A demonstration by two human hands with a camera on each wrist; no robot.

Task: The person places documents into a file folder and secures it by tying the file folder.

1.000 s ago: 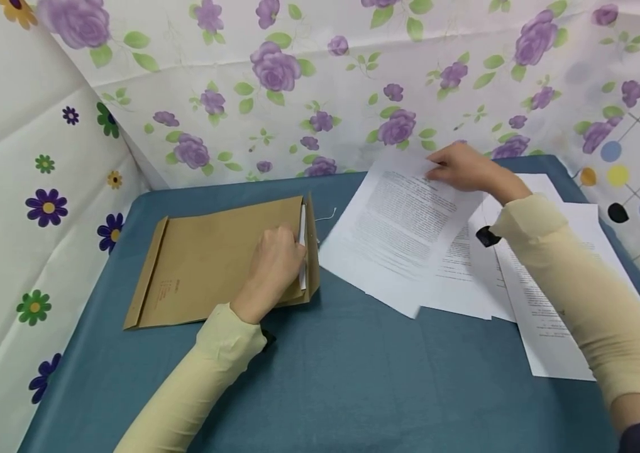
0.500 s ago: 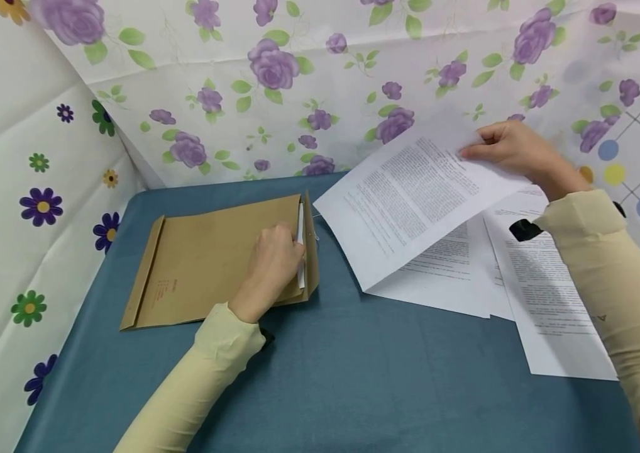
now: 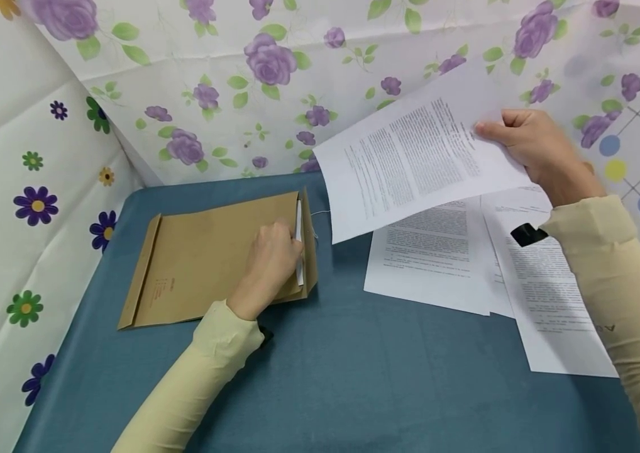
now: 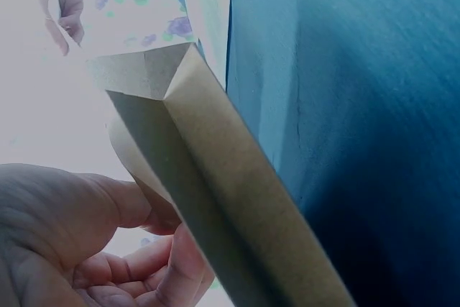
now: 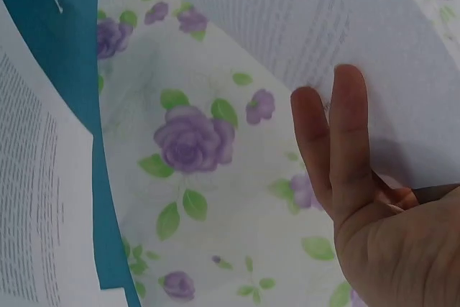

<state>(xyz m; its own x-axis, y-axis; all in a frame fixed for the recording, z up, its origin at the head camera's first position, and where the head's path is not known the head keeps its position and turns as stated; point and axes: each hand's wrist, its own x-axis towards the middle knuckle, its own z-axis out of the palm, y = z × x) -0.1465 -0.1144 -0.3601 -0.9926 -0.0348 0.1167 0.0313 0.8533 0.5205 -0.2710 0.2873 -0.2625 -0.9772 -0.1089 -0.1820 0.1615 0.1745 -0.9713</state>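
Note:
A brown paper envelope [image 3: 207, 251] lies flat on the left side of the table, its flap end facing right. My left hand [image 3: 269, 264] pinches the edge of its mouth, thumb and fingers on either side of the paper in the left wrist view. That view shows the mouth of the envelope [image 4: 223, 156] parted. A white edge [image 3: 299, 217] shows just inside the mouth. My right hand [image 3: 540, 145] holds a printed sheet of paper [image 3: 405, 157] by its right side, raised and tilted above the table. In the right wrist view, two fingers [image 5: 350, 120] extend along the sheet.
Several printed sheets lie overlapping under the raised one, including a middle sheet [image 3: 427, 270] and a right-hand sheet [image 3: 552, 314]. A thin white string [image 3: 321, 212] trails from the envelope's flap end. A blue cloth [image 3: 382, 377] covers the table; a floral cloth [image 3: 354, 94] stands behind.
My right hand has lifted the top sheet off the others, moving up and right, and the sheet has swung toward level. My left hand has stayed at the envelope's mouth.

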